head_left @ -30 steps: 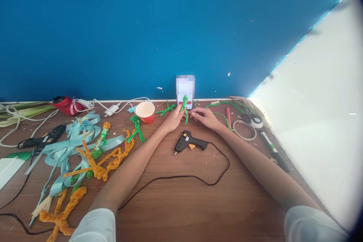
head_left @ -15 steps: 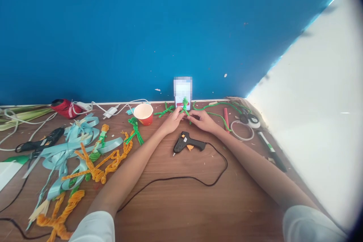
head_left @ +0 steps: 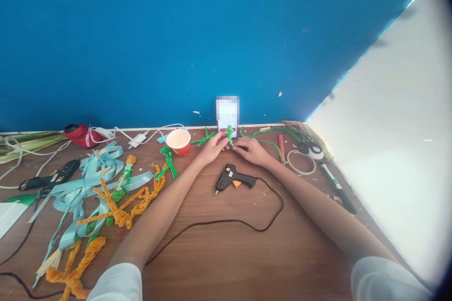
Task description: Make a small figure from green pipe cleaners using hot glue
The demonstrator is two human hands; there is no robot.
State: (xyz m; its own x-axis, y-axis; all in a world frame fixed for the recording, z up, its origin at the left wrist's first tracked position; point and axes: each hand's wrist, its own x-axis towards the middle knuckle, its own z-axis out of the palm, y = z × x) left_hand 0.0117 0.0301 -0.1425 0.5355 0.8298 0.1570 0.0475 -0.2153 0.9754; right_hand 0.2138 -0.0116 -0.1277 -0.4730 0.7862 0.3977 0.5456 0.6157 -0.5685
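Both of my arms reach to the far side of the wooden table (head_left: pixel 226 254). My left hand (head_left: pixel 213 146) and my right hand (head_left: pixel 251 149) meet there and pinch a small green pipe-cleaner figure (head_left: pixel 230 133) between their fingertips. The figure stands just in front of a small white card (head_left: pixel 228 112) leaning on the blue wall. A black and orange glue gun (head_left: pixel 235 178) lies on the table just below my hands, its black cord (head_left: pixel 247 221) looping toward me.
An orange paper cup (head_left: pixel 179 141) stands left of my hands. Green, orange and pale blue pipe-cleaner and ribbon pieces (head_left: pixel 106 188) cover the left. A second glue gun (head_left: pixel 49 176), chargers and cables lie far left. A tape ring (head_left: pixel 301 162), red stick and marker lie right.
My hands have stayed at the green figure and turned it slightly; less of it now shows below my fingers. The view shifted a little.
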